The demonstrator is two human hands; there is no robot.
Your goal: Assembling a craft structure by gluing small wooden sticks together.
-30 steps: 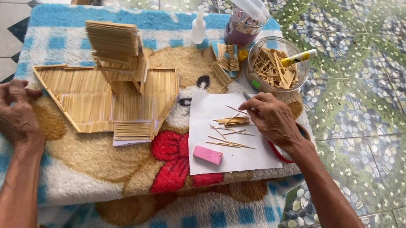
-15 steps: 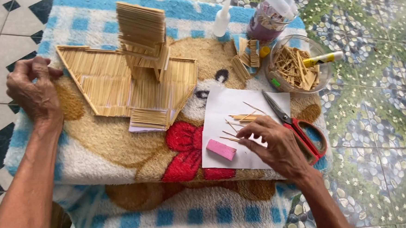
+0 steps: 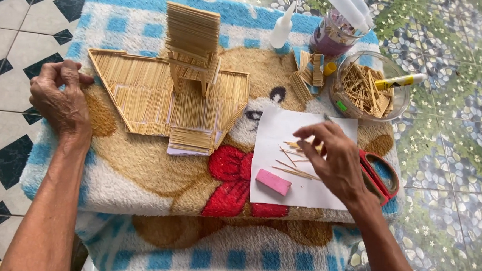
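Observation:
A flat, boat-shaped model of thin wooden sticks (image 3: 144,92) lies on a fluffy blanket with a bear picture (image 3: 140,174), and a small stick tower (image 3: 191,34) rises from it. My left hand (image 3: 61,96) rests on the blanket with curled fingers, its thumb right at the model's left tip. My right hand (image 3: 333,157) hovers over a white sheet of paper (image 3: 285,127) strewn with loose sticks (image 3: 291,171). Its fingertips are close together above the sticks; whether they pinch one is unclear. A pink block (image 3: 273,182) lies on the paper's near edge.
Red-handled scissors (image 3: 384,176) lie partly under my right wrist. A glass bowl (image 3: 346,67) of sticks holds a yellow-and-white tube (image 3: 400,81). Behind stand a white squeeze bottle (image 3: 282,30), a jar (image 3: 334,33) and small stick bundles (image 3: 309,73). Tiled floor surrounds the blanket.
My right hand moved from the paper's far edge toward the near side, then lifted above the loose sticks. The scissors came into sight. My left hand stayed at the model's tip.

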